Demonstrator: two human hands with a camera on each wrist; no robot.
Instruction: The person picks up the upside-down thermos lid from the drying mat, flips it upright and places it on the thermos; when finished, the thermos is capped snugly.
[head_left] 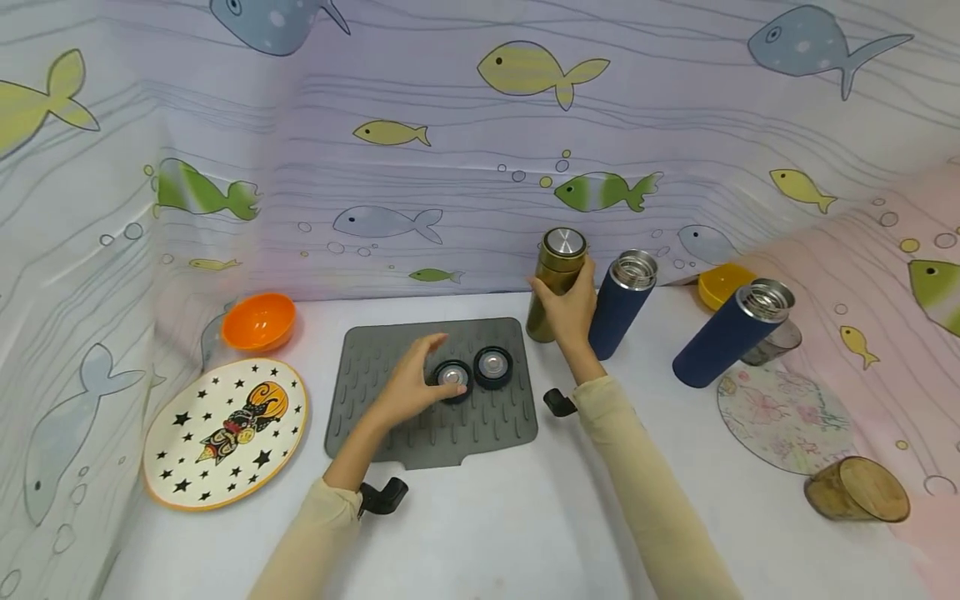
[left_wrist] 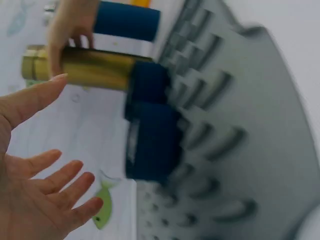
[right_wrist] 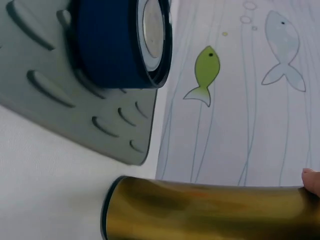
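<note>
A gold flask [head_left: 560, 265] with its steel-topped lid on stands upright past the right edge of a grey ridged mat [head_left: 390, 433]. My right hand [head_left: 572, 310] grips its upper body from the right, and whether the base touches the table I cannot tell. Two dark blue flask lids [left_wrist: 155, 142] with round silver insides rest side by side on the mat. Above the nearer-left one hovers my left hand [head_left: 411, 379], fingers spread and thumb apart, holding nothing. Two lidless blue flasks, one upright [head_left: 618, 312] beside my right hand and another [head_left: 720, 342] farther right, show steel necks.
At the left are an orange bowl [head_left: 258, 323] and a star-patterned plate [head_left: 176, 450]. Toward the right stand a yellow bowl [head_left: 723, 287], a clear glass [head_left: 776, 343], a floral round mat [head_left: 787, 421] and an amber glass [head_left: 855, 492]. A fish-print curtain [head_left: 450, 183] hangs behind.
</note>
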